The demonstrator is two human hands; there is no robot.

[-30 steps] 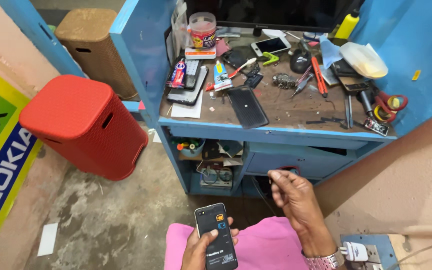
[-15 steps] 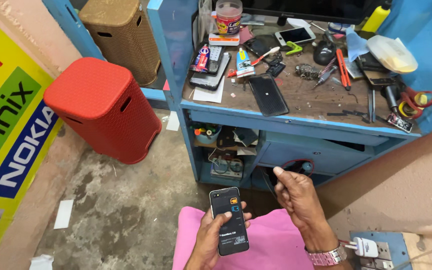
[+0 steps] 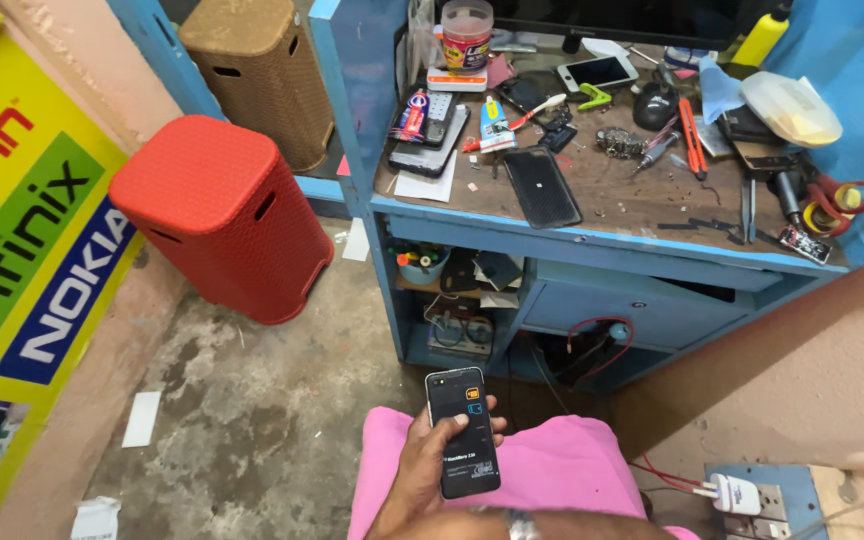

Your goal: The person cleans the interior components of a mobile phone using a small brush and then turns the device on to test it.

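Left hand (image 3: 430,462) is wrapped around a dark phone (image 3: 462,432), held upright over a pink lap (image 3: 552,478) with its lit screen facing up. Half a second ago the right hand was raised beside it; now it is out of view. Ahead, a blue workbench (image 3: 592,240) is seen.

A black phone (image 3: 462,432) with a dark screen and small orange and blue icons sits above pink cloth (image 3: 542,475). A red perforated bin (image 3: 222,215) stands on the left, a tan woven one (image 3: 252,75) beyond. The counter (image 3: 592,240) is painted blue with a brown top. The left wall poster (image 3: 22,230) carries yellow, green and blue panels.
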